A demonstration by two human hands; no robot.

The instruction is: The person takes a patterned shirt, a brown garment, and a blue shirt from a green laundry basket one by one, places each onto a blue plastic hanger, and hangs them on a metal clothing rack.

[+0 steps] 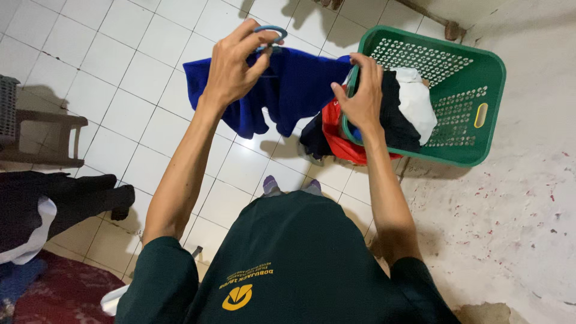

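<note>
1. Our left hand (231, 69) is up high, with its fingers pinched shut on the curved hook of a grey-blue plastic hanger (270, 31). The hold is only at the fingertips, so we think the hanger could slip or twist out.

2. Our right hand (363, 96) is closed on the far end of the bright blue cloth shirt (288, 90), right by the rim of the basket. The two hands are well apart, and the shirt hangs stretched between them, above the floor.

3. The shirt sags low on the left side. If it is not sitting well on the hanger, it may slide off and drop.

4. The white tiled floor (120, 72) under the shirt shines a bit and may be wet. A dropped shirt could get dirty there.

5. The green plastic laundry basket (489, 84) sits just beside our right hand. A red cloth (336, 141) and a black cloth (393, 114) spill over its edge. Pulling the shirt could drag them out if they are caught on it.

6. Our feet are right under the hanging clothes, so we could step on a loose end.
</note>
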